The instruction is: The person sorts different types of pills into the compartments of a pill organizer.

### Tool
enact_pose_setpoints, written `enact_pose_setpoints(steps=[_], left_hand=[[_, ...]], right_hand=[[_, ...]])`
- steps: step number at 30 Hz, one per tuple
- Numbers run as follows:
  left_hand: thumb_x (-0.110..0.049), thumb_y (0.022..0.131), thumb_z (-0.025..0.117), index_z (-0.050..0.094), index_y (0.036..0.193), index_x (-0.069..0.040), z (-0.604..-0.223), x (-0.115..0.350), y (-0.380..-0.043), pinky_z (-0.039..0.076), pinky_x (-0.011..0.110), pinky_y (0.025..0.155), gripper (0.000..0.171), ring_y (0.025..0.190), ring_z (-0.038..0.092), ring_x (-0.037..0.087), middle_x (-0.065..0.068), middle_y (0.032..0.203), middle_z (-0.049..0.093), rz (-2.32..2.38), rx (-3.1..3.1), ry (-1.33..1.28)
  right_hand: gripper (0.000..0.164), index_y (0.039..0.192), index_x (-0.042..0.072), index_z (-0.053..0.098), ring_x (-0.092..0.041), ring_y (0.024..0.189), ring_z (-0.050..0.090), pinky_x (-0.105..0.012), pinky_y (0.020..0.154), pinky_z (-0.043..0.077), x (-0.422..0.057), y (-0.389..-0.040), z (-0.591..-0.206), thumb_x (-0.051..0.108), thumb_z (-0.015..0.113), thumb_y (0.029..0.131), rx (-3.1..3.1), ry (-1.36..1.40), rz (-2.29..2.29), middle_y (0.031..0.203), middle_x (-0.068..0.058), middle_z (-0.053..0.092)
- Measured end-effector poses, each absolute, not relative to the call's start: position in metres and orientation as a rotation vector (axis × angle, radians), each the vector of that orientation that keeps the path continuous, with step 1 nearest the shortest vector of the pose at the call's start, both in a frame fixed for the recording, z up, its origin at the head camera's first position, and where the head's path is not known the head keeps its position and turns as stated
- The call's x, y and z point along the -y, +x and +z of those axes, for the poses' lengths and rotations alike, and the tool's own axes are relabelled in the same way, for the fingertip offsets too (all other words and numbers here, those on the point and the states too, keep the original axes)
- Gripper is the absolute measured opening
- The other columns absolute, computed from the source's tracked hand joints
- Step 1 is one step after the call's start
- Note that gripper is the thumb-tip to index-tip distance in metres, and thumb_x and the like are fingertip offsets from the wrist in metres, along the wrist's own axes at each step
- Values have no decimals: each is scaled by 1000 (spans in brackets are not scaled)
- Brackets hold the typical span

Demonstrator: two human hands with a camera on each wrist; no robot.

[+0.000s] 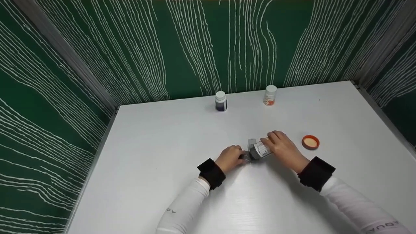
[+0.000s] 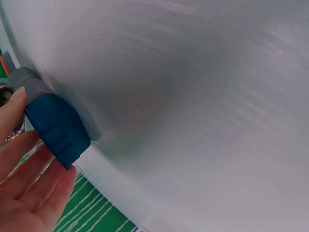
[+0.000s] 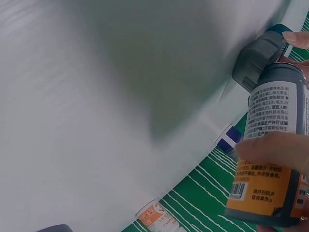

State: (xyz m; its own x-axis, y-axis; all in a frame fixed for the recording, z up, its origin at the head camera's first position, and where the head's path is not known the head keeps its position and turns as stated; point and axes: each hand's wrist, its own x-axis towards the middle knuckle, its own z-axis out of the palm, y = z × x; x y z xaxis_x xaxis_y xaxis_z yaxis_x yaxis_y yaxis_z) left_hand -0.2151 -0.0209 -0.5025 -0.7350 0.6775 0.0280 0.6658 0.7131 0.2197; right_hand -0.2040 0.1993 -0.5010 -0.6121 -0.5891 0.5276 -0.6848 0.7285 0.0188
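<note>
My left hand (image 1: 230, 158) holds a small pill case with a blue end (image 2: 58, 128) and a grey end (image 3: 256, 60), low over the white table. Its thumb lies on top and the fingers spread beneath. My right hand (image 1: 284, 149) grips a grey pill bottle (image 1: 262, 149) with a white and orange label, thumb across its front in the right wrist view. The uncapped bottle is tilted, its mouth right at the case's grey end. What passes between them is hidden. Right of the right hand, an orange-rimmed cap (image 1: 310, 142) lies with its pale inside upward.
Two capped white bottles stand near the table's back edge: one with a dark blue label (image 1: 221, 101), another with an orange label (image 1: 270, 95). Green walls (image 1: 208, 48) with white streaks rise behind and beside the white table (image 1: 146, 146).
</note>
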Motion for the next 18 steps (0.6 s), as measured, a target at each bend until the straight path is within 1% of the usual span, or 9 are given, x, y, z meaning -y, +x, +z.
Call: enact_pose_setpoints(steps=[4, 11, 18], left_hand=[[-25, 77, 67, 66, 106, -12, -504, 21, -214, 44, 21, 70, 32, 80, 55, 15, 3, 89, 61, 332, -2862, 1109], [-25, 80, 65, 64, 109, -11, -504, 21, -214, 45, 22, 72, 33, 85, 56, 15, 3, 94, 61, 258, -2884, 1109], [-24, 78, 66, 65, 107, -10, -504, 21, -214, 45, 22, 70, 32, 81, 56, 15, 3, 91, 62, 289, -2877, 1123]], right_hand=[[47, 103, -1, 61, -35, 92, 47, -43, 80, 43, -200, -203, -503, -14, 71, 60, 2429, 953, 246, 96, -20, 52], [46, 106, 0, 59, -35, 94, 47, -43, 79, 43, -202, -201, -504, -12, 70, 64, 2458, 920, 267, 97, -21, 52], [51, 107, 1, 59, -36, 94, 48, -43, 79, 44, -203, -200, -505, -12, 73, 60, 2476, 896, 265, 98, -22, 52]])
